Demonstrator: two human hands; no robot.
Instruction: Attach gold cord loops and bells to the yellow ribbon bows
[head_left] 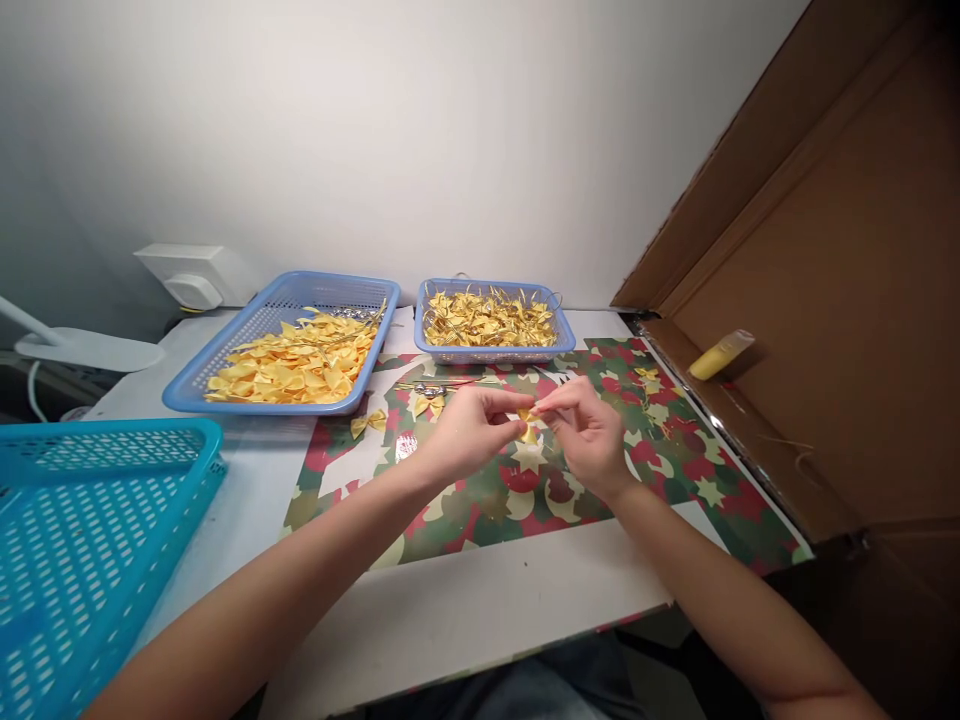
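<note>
A small yellow ribbon bow (528, 428) is held between my two hands above the patterned mat. My left hand (472, 432) pinches its left side between thumb and fingers. From the other side, my right hand (589, 430) closes its fingertips at the bow's upper right; any thin tie there is too small to make out. Just left of my left hand, another yellow bow (429, 404) lies on the mat by some thin gold strips (450, 382) and a small silvery clump. One more bow (369, 423) rests farther left.
A blue basket (187, 392) of yellow bows stands at the back left, a smaller blue basket (495, 354) of bows with gold ties behind my hands. A turquoise basket (180, 500) is at the left. Cardboard (840, 300) walls the right, with a yellow-filled tube (720, 355) on its ledge.
</note>
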